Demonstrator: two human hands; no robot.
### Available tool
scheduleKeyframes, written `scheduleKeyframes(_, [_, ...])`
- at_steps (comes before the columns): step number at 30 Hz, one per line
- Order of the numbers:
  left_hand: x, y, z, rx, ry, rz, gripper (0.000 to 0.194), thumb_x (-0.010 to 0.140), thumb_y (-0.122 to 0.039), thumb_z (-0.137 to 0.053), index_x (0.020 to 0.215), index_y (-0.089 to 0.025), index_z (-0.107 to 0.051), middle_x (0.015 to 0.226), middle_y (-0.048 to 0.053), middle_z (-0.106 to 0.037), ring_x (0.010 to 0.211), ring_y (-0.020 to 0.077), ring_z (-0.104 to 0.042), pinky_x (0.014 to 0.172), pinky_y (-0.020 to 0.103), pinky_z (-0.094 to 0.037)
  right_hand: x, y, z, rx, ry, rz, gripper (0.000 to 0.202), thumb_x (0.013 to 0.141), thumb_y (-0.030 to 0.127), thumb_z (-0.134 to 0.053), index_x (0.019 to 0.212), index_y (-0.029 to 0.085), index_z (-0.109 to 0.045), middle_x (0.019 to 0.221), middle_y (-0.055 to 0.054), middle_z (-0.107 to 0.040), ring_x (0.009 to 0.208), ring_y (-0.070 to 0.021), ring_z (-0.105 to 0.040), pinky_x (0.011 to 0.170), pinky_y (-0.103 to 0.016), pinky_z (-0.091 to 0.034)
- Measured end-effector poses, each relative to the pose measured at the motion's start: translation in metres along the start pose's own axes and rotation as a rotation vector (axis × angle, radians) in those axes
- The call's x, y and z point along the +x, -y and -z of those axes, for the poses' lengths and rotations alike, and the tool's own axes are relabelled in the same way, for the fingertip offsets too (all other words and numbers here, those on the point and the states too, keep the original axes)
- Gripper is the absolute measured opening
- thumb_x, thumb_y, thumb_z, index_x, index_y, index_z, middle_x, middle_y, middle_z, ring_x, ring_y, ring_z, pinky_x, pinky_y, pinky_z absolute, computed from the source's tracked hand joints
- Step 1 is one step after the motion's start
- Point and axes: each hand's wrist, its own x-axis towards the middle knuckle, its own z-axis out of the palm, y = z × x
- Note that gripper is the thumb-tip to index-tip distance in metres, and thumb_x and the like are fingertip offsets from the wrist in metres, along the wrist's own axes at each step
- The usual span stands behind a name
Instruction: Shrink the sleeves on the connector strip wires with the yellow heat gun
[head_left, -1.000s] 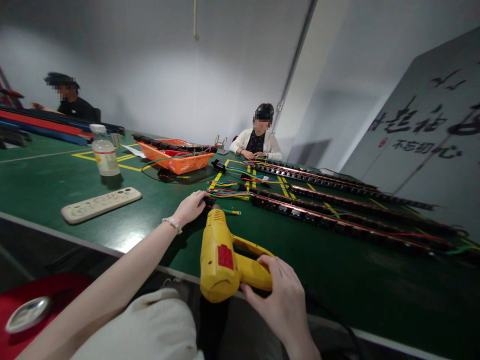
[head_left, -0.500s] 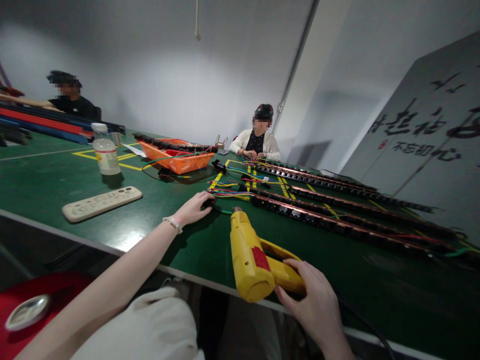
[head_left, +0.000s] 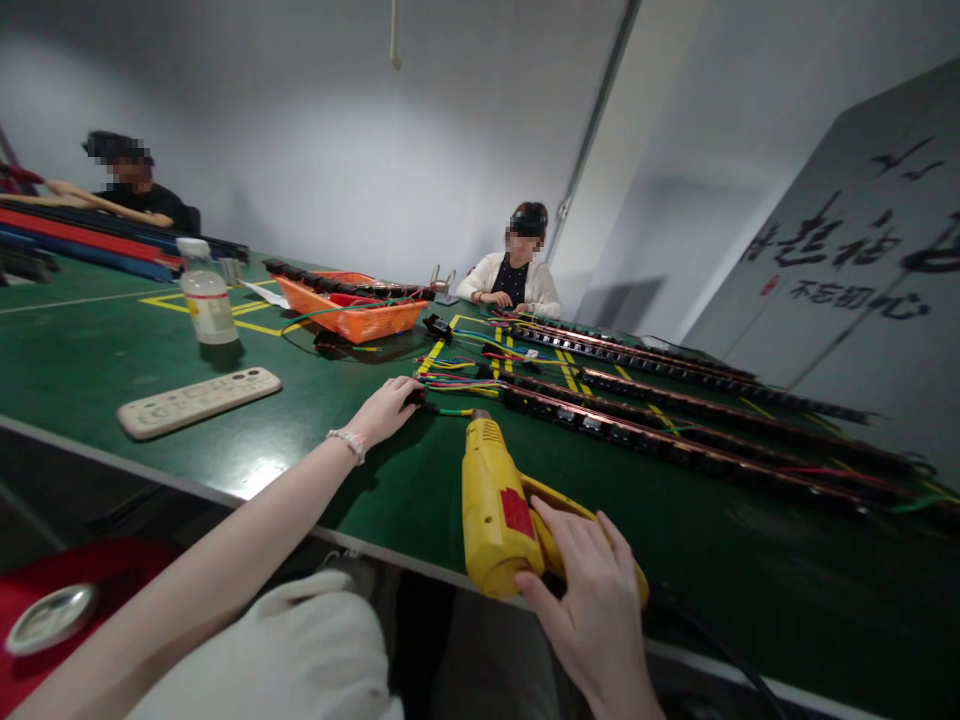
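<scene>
On the panel (head_left: 862,255) at the right of the frame, I can read the small characters 不忘初心, with a red seal mark to their left; the larger characters above are partly cut by the frame edge. The bottle (head_left: 208,305) at the left has a label, but its print is too small to read. The gun (head_left: 491,510), yellow, has a red patch without readable letters.

This gun is in the lower middle of the frame, over the near edge of the green surface (head_left: 352,515). The long axis of its body runs almost up and down in the frame, and the nozzle (head_left: 479,414) points to the top, leaning slightly left. The handle goes to the lower right.

The right hand (head_left: 589,585) has its fingers gripping the gun. In the centre, the left hand (head_left: 386,412) has its fingers closed around a black part (head_left: 414,398), from which a green wire (head_left: 454,412) extends right, its end close to the nozzle.
</scene>
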Motion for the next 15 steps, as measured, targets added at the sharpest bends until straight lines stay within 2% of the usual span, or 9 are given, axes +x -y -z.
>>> scheduleKeyframes(5, [0.001,0.0,-0.001,0.013,0.002,0.012,0.032,0.084,-0.022,-0.046,0.114,-0.019,-0.053,0.116,0.008,-0.055,0.111,0.0235,-0.048,0.098,0.041,-0.041,0.014,0.025,-0.008,-0.014,0.016,-0.058,0.077,0.07,0.073,-0.051,0.122,0.016,-0.051,0.104,-0.007,-0.061,0.096,-0.0238,-0.052,0.092,-0.042,-0.033])
scheduleKeyframes(11, [0.001,-0.002,-0.001,0.011,-0.007,0.027,0.032,0.084,-0.022,-0.044,0.114,-0.02,-0.054,0.117,0.008,-0.055,0.112,0.0232,-0.048,0.099,0.04,-0.041,0.027,0.047,-0.019,0.086,0.06,-0.037,0.085,0.066,0.08,-0.046,0.121,0.015,-0.052,0.103,-0.009,-0.06,0.094,-0.0245,-0.052,0.089,-0.043,-0.037])
scheduleKeyframes(15, [0.002,0.005,-0.004,-0.01,0.004,0.023,0.034,0.084,-0.021,-0.043,0.116,-0.02,-0.053,0.118,0.008,-0.054,0.113,0.0229,-0.047,0.101,0.04,-0.04,0.032,0.059,-0.023,0.117,0.083,-0.024,0.086,0.065,0.08,-0.047,0.122,0.015,-0.052,0.102,-0.009,-0.059,0.093,-0.024,-0.053,0.086,-0.041,-0.04])
